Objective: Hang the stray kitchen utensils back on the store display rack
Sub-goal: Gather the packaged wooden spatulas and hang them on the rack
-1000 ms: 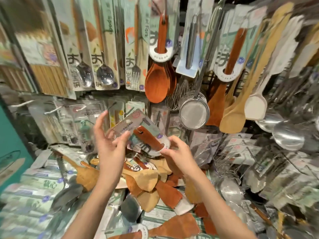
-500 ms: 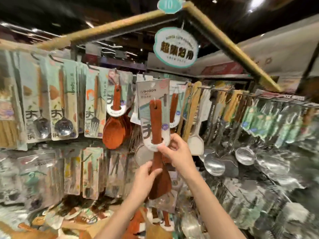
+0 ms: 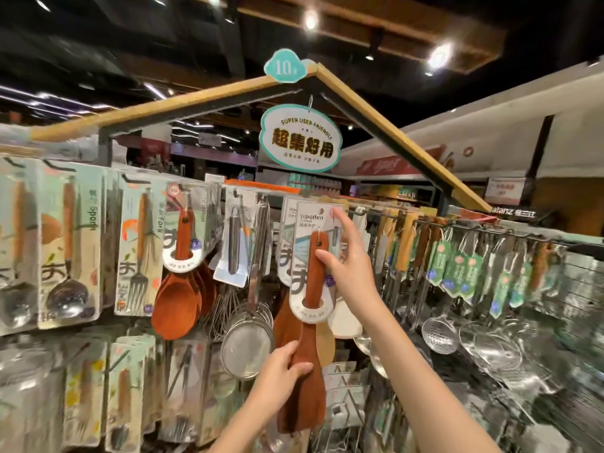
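Observation:
A dark wooden turner (image 3: 305, 387) on a pale card printed "Wooden" stands upright at the top row of the display rack (image 3: 457, 225). My left hand (image 3: 282, 364) grips its blade from below. My right hand (image 3: 348, 259) pinches the card (image 3: 310, 223) and handle, thumb in front, index finger stretched up past the card's top right corner. The card's top is level with the hooks, in front of a like card. I cannot tell whether the card sits on a hook.
Carded wooden spoons (image 3: 178, 289), forks (image 3: 139, 256) and metal spoons hang to the left. Mesh strainers (image 3: 246, 344) and whisks hang beside the turner. Steel ladles and skimmers (image 3: 439, 335) fill the rail on the right. An oval sign (image 3: 300, 138) hangs overhead.
The turner was lifted from the pile of loose utensils below up to the top row. My view tilted upward. My left hand shifted down to the blade, my right hand up the card.

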